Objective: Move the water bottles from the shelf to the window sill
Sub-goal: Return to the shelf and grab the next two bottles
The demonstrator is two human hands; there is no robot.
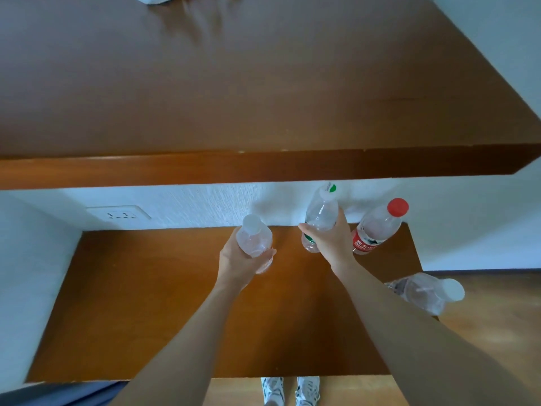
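While left hand grips clear white-capped bottle | right hand: green-labelled bottle

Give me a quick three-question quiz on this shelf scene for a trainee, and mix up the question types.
1. True or false: a hand holds the red-capped bottle.
2. Multiple choice: what does the left hand grip? A) a white-capped bottle B) a blue-capped bottle C) nothing
3. Fill in: the cap of the taller bottle gripped by the right hand is white and ___.

Key: 1 false, it stands free beside the right hand; 2 A; 3 green.
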